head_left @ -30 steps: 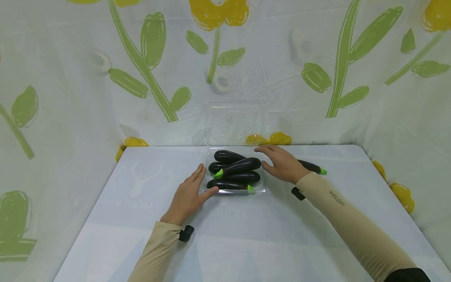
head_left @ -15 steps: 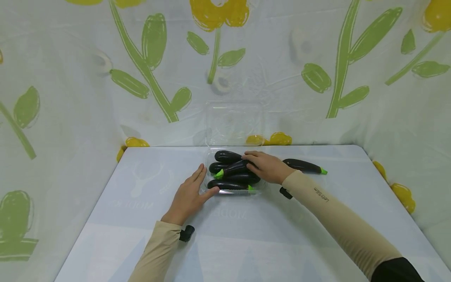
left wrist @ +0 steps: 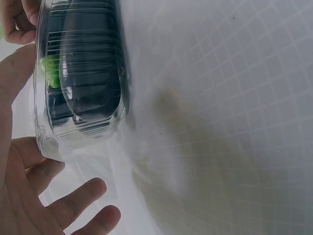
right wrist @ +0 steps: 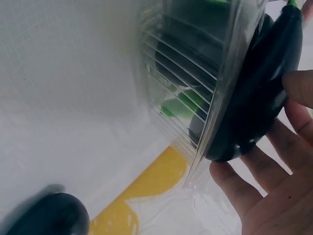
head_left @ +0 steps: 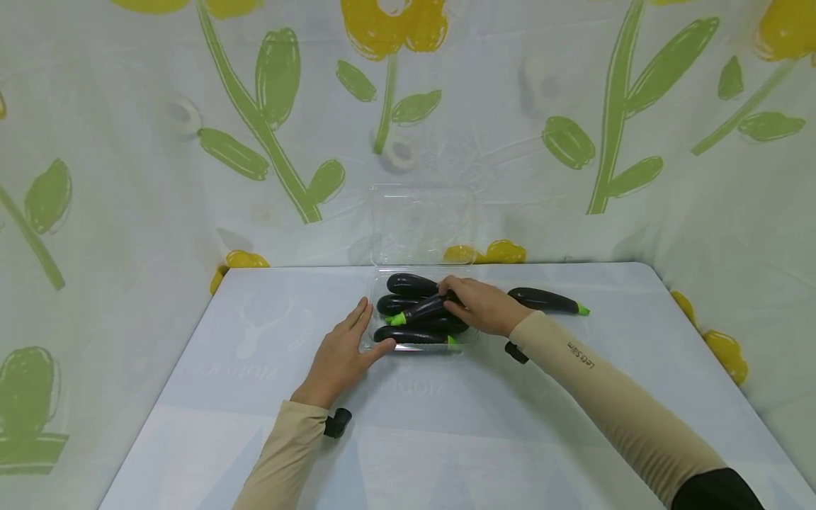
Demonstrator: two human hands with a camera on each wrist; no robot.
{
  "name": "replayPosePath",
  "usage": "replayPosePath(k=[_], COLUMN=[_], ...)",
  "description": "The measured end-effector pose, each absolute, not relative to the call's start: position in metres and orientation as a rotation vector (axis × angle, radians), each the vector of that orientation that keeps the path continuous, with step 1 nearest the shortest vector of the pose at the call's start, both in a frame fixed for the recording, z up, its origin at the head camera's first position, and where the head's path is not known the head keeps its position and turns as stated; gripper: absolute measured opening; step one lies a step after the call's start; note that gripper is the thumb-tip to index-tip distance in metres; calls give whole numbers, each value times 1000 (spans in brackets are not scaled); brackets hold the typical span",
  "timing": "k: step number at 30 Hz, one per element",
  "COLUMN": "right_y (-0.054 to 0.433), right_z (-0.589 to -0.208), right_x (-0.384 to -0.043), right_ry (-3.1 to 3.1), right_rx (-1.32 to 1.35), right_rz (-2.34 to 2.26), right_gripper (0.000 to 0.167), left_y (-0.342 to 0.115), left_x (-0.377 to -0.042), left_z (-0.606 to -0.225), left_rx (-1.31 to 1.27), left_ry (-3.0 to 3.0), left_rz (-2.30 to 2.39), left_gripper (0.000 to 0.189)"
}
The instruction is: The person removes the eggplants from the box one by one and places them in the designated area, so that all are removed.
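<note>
A clear plastic clamshell box (head_left: 421,348) holds several dark purple eggplants with green stems. Across the top of the pile lies one eggplant (head_left: 422,310), its stem toward the left. My right hand (head_left: 486,306) grips this top eggplant (right wrist: 269,78) by its thick end, thumb on one side and fingers on the other in the right wrist view. At the box's left front corner, my left hand (head_left: 341,360) rests its thumb on the front rim and keeps its fingers along the left side. In the left wrist view those fingers (left wrist: 76,200) are spread, partly beyond the corner.
The box's clear lid (head_left: 423,225) stands upright against the flower-printed backdrop (head_left: 484,142). One more eggplant (head_left: 550,300) lies on the white table (head_left: 510,425) to the right of the box, behind the right forearm.
My right hand has moved left from the box's right edge onto the top eggplant and closed its fingers around it. The left hand has stayed at the box's corner.
</note>
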State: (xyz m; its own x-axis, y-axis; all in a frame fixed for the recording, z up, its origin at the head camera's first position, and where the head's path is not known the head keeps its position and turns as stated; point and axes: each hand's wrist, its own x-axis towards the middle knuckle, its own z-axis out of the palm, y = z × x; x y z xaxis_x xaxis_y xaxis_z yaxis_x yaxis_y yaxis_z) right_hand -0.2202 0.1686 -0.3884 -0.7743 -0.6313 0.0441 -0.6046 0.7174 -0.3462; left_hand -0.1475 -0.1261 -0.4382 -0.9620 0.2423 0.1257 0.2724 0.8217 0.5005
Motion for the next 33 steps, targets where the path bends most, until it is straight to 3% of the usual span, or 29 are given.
replayPosePath(k=[9, 33], right_y=[170, 172], right_z=[-391, -385], right_x=[-218, -207], right_ry=[2865, 2942], right_rx=[-1166, -1252], right_rz=[-497, -524], right_gripper=[40, 41], left_y=[-126, -125], left_x=[-147, -147], left_z=[-438, -436], left_rx=[-406, -413], left_ry=[-2962, -2968], left_rz=[-824, -813], left_gripper=[93, 95])
